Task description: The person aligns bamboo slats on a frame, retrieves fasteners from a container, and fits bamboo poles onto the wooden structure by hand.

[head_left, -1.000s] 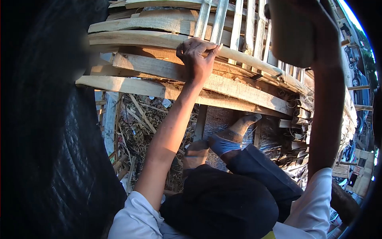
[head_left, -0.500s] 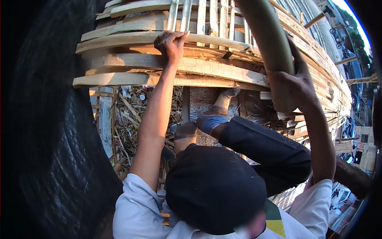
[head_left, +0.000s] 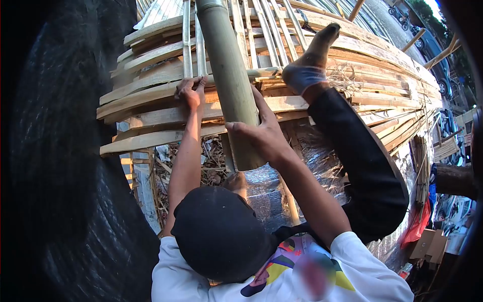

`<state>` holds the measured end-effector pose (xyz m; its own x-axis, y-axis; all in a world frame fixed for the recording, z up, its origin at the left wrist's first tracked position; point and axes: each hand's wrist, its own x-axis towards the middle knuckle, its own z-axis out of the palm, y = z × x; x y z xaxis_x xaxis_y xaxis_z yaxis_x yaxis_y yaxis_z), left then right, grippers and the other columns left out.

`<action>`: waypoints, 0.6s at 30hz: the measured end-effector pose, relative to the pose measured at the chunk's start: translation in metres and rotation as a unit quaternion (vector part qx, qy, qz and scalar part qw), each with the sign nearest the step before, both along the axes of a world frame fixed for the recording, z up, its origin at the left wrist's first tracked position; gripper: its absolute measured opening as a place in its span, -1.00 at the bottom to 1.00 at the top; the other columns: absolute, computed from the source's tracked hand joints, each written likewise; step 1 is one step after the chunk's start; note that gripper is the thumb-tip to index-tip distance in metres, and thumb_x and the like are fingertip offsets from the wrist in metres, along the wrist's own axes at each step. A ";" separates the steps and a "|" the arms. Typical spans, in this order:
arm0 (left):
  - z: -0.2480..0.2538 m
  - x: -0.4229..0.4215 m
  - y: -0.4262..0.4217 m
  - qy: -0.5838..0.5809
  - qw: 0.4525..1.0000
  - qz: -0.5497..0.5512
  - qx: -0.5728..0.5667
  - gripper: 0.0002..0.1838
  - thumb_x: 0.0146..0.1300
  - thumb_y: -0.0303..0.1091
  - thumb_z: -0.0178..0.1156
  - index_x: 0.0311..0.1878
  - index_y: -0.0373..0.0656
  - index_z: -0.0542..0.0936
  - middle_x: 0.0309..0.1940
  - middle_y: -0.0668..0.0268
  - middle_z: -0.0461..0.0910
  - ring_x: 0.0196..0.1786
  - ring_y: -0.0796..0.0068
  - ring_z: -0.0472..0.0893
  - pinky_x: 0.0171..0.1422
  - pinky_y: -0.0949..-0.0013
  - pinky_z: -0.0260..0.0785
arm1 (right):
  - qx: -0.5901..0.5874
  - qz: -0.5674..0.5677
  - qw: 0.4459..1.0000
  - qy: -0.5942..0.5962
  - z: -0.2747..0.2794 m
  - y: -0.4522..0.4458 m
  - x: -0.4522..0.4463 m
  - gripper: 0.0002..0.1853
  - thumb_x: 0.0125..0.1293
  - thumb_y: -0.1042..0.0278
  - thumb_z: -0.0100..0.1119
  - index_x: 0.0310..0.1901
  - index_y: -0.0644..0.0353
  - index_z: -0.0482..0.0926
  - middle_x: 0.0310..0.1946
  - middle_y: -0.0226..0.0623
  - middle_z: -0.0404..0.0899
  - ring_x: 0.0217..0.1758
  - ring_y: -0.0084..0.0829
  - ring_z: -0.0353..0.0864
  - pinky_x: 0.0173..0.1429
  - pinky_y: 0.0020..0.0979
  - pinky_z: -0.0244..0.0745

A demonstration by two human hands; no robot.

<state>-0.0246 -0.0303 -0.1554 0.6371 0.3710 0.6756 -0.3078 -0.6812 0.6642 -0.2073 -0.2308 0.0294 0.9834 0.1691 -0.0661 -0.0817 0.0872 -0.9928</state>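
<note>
My right hand (head_left: pixel 266 137) grips a thick green bamboo pole (head_left: pixel 229 75) near its lower end, the thumb across the front and the fingers along its right side. The pole slants up and away over stacked split-bamboo and wooden slats (head_left: pixel 156 95). To its left, the curled fingers of my left hand (head_left: pixel 191 93) close on a thin bamboo stick (head_left: pixel 266 72) that lies crosswise over the slats and passes behind the pole. Narrow pale strips (head_left: pixel 200 48) run upward just beyond that hand.
A foot in a worn sock (head_left: pixel 308 70) rests against the slats at the right. A dark sheet (head_left: pixel 75 151) hangs at the left. Below lie bamboo scraps (head_left: pixel 211 161) and silvery sheeting (head_left: pixel 264 194). A black cap (head_left: pixel 221 234) hides part of the lower view.
The pole and my right hand have moved left and lower. One foot has risen from below onto the slats at the right. My left hand appears lower, still on the stick.
</note>
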 end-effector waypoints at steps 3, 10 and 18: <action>0.003 -0.003 -0.002 -0.055 0.998 -0.011 0.037 -0.89 0.08 -0.37 0.48 -0.32 -0.07 0.75 -0.37 0.35 0.71 -0.18 0.29 0.66 0.02 0.26 0.46 | -0.027 0.015 0.999 -0.044 -0.011 -0.010 0.007 0.17 -0.02 0.17 0.50 0.58 0.18 -0.04 0.34 0.06 0.33 0.33 -0.16 0.43 0.38 -0.22 0.37; 0.009 -0.009 -0.008 -0.087 0.996 0.001 0.037 -0.87 0.07 -0.32 0.51 -0.34 -0.07 0.74 -0.36 0.37 0.72 -0.12 0.24 0.64 0.07 0.22 0.43 | -0.040 0.033 0.994 -0.095 -0.045 -0.010 0.034 0.16 0.00 0.25 0.50 0.58 0.21 -0.05 0.37 0.03 0.32 0.39 -0.22 0.39 0.44 -0.24 0.30; 0.019 -0.017 -0.009 -0.059 0.997 0.008 0.050 -0.86 0.03 -0.33 0.52 -0.38 -0.09 0.73 -0.39 0.40 0.70 -0.25 0.34 0.65 -0.05 0.27 0.42 | -0.175 0.022 0.975 -0.135 -0.069 -0.030 0.039 0.08 0.00 0.31 0.38 0.57 0.18 -0.01 0.25 0.08 0.49 0.28 -0.17 0.55 0.36 -0.18 0.42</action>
